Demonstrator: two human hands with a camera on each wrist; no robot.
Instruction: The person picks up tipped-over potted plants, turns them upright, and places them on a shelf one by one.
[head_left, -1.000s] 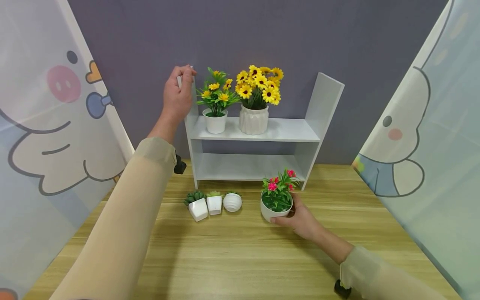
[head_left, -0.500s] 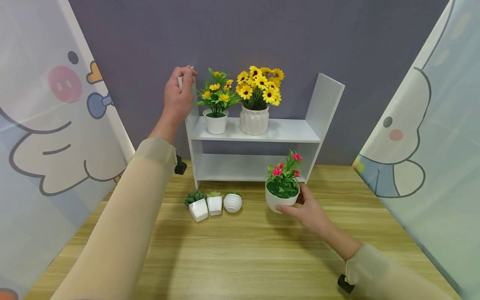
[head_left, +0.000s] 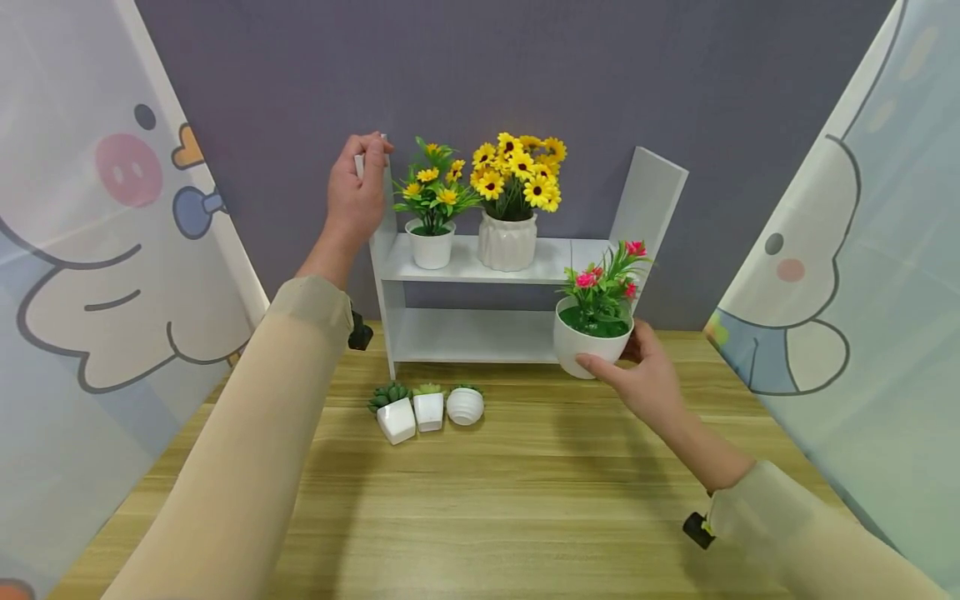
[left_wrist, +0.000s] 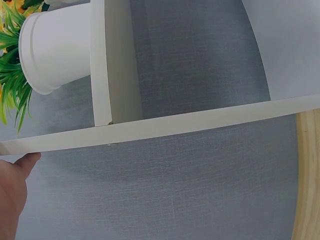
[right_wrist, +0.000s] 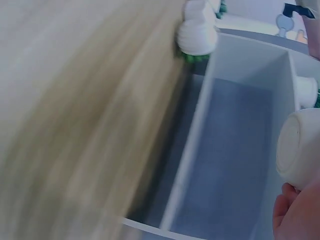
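My left hand [head_left: 358, 190] grips the top of the left side panel of a white two-tier shelf [head_left: 487, 333]. In the left wrist view, a fingertip presses against that panel [left_wrist: 165, 127]. My right hand [head_left: 654, 382] holds a potted plant [head_left: 588, 343] with pink-red flowers by its white bowl-shaped pot, thumb in front and fingers behind. The pot is raised off the table, overlapping the right end of the shelf in the head view. On the upper board stand a yellow-flowered plant [head_left: 431, 248] in a white pot and yellow daisies [head_left: 507, 242] in a ribbed white vase.
Three small succulents in white pots [head_left: 429, 411] lie tipped in a row on the wooden table [head_left: 450, 517], in front of the shelf's left half. A grey wall [head_left: 525, 67] stands behind the shelf. Cartoon-printed panels [head_left: 67, 317] flank the table.
My right hand has lifted the pink-flowered plant from the table, moving it up and to the right towards the shelf. My left hand stays on the side panel.
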